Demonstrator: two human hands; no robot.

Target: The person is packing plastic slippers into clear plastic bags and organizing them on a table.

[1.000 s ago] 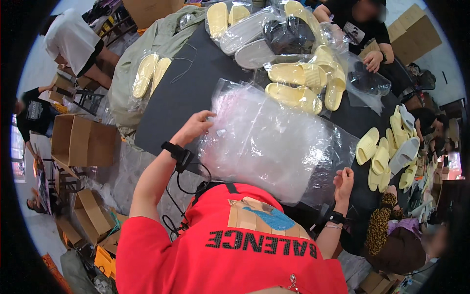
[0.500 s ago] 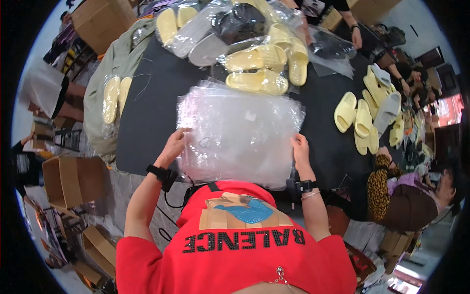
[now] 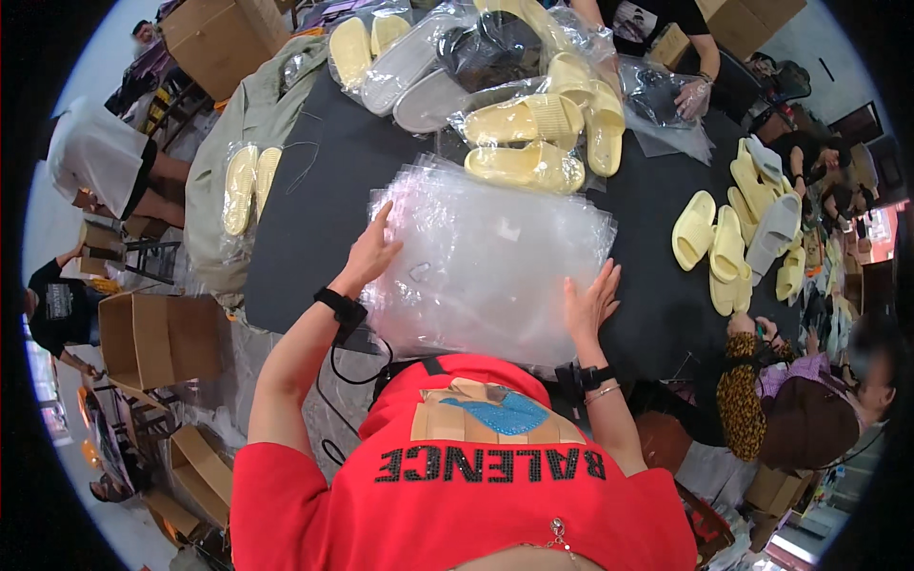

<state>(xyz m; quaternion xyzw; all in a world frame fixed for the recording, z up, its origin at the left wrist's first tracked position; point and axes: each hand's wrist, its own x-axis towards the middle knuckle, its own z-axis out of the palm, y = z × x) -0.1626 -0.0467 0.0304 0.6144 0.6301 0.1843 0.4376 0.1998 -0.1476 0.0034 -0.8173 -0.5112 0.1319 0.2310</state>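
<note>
- Lying flat on the black table (image 3: 647, 276), the stack of clear plastic bags (image 3: 490, 271) sits between the two hands, close to the wearer's body.
- The left hand (image 3: 372, 252) rests at the stack's left edge, index finger stretched away from the body and thumb over the film; it looks open, with no bag visibly pinched.
- The right hand (image 3: 590, 300) is at the right edge, fingers spread and thumb standing apart; it looks open too, though exact contact with the film is unclear.
- Beyond the stack lie yellow slide sandals (image 3: 524, 167) in clear bags; loose yellow slides (image 3: 725, 249) lie to the right.
- Half a second ago the right fingers were curled at the edge; now they are fanned out. The left index finger has straightened.
- A second ago the bags fanned out rightward; now they form a neater rectangle.
</note>
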